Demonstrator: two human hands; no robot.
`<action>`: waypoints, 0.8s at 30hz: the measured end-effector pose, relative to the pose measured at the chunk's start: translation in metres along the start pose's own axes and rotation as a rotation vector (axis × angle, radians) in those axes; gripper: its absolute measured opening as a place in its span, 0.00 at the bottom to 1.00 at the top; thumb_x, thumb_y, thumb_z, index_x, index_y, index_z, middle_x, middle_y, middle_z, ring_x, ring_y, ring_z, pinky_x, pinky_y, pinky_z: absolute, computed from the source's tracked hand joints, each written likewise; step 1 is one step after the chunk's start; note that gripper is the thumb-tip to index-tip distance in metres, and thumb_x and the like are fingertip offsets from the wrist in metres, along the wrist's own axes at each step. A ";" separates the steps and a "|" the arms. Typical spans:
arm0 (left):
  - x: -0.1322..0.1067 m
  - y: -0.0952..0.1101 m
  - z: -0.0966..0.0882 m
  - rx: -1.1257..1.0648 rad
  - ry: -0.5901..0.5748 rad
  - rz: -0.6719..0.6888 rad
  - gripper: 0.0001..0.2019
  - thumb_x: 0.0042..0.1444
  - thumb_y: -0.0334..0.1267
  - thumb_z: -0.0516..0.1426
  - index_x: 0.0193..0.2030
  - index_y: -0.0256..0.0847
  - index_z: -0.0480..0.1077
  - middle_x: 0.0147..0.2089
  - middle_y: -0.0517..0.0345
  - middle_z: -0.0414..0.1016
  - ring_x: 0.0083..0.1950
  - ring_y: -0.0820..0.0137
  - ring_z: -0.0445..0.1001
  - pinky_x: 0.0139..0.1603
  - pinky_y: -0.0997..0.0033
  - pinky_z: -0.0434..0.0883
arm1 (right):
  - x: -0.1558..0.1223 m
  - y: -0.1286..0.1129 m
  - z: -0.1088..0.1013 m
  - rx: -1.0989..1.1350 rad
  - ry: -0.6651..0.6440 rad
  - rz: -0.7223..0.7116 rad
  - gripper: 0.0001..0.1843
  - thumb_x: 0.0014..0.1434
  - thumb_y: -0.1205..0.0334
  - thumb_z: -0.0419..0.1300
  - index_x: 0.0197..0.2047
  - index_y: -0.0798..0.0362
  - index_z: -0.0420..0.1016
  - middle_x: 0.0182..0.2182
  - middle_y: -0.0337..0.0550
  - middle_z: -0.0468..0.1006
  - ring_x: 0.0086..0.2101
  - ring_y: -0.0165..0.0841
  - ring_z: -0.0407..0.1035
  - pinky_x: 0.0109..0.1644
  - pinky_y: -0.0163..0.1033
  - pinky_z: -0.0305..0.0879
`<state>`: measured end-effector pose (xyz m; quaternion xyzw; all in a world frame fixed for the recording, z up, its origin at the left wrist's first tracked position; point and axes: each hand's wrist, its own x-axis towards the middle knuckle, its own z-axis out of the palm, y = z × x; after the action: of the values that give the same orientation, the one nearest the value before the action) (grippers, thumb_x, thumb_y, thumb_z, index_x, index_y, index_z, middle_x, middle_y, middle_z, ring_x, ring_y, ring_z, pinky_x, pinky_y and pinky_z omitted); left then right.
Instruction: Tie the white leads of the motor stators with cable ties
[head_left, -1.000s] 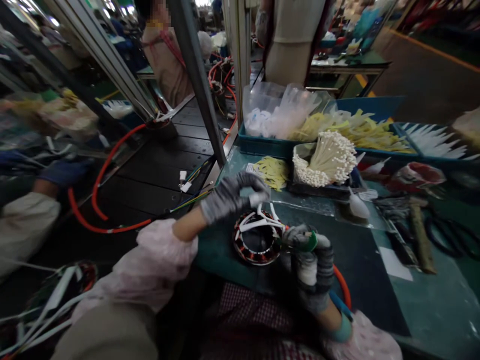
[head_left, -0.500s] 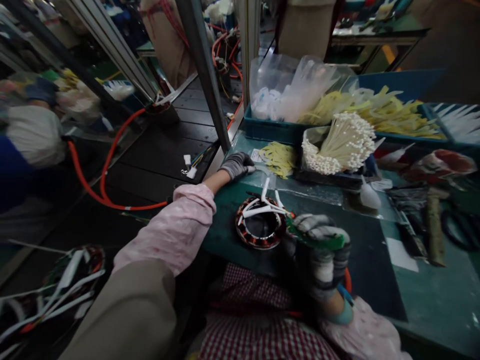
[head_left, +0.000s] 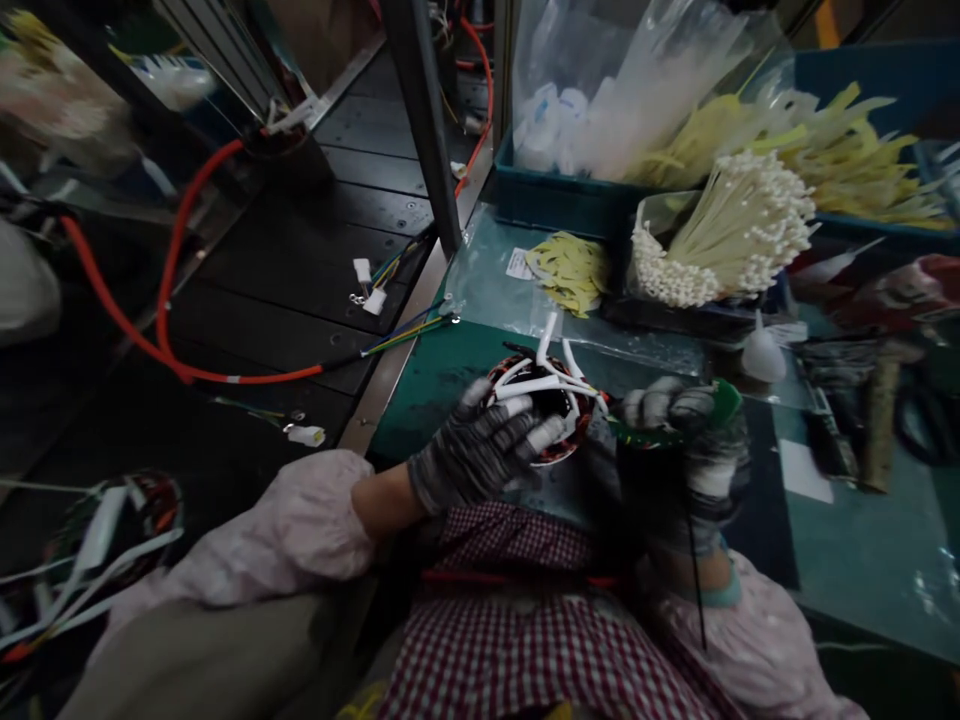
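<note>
Two gloved hands, left hand (head_left: 469, 455) and right hand (head_left: 686, 445), at one stator ring (head_left: 541, 400).

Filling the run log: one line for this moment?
left hand: on stator | right hand: gripping green tool | stator: on bench

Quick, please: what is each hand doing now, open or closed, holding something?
Left hand: open, fingers resting on the stator.
Right hand: closed, grip on a green tool.

Knit-cloth left hand (head_left: 472, 450), glossy table (head_left: 862, 560)
</note>
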<state>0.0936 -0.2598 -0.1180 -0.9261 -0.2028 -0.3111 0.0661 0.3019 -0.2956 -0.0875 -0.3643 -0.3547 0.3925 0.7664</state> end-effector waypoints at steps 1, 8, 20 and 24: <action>-0.004 -0.003 0.003 0.017 -0.014 0.020 0.21 0.80 0.48 0.47 0.65 0.44 0.77 0.54 0.57 0.86 0.63 0.67 0.78 0.88 0.50 0.41 | 0.000 0.001 0.000 -0.001 -0.003 -0.007 0.15 0.66 0.51 0.71 0.33 0.48 0.74 0.27 0.34 0.66 0.28 0.31 0.62 0.33 0.38 0.64; -0.003 0.010 -0.008 0.100 -0.094 -0.130 0.14 0.76 0.37 0.57 0.62 0.56 0.77 0.57 0.67 0.86 0.66 0.66 0.74 0.84 0.53 0.50 | -0.015 0.000 -0.021 -0.263 -0.164 -0.113 0.09 0.70 0.49 0.68 0.43 0.44 0.80 0.31 0.36 0.76 0.31 0.35 0.71 0.35 0.41 0.71; -0.019 -0.040 -0.018 -0.648 0.131 -0.031 0.05 0.70 0.41 0.65 0.49 0.44 0.79 0.42 0.60 0.87 0.45 0.69 0.87 0.48 0.72 0.83 | -0.010 0.004 0.018 -1.540 -0.791 -0.635 0.16 0.76 0.63 0.57 0.54 0.54 0.86 0.42 0.53 0.88 0.38 0.45 0.81 0.41 0.47 0.77; -0.005 -0.064 -0.013 -0.806 0.209 -0.468 0.15 0.71 0.42 0.63 0.61 0.43 0.77 0.55 0.48 0.85 0.54 0.60 0.86 0.55 0.58 0.85 | -0.004 0.004 0.020 -1.481 -0.842 -0.607 0.15 0.76 0.60 0.59 0.53 0.55 0.88 0.47 0.56 0.89 0.46 0.48 0.82 0.51 0.50 0.79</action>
<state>0.0565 -0.2063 -0.1107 -0.7713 -0.2613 -0.4630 -0.3500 0.2826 -0.2915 -0.0820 -0.4812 -0.8486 -0.0545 0.2130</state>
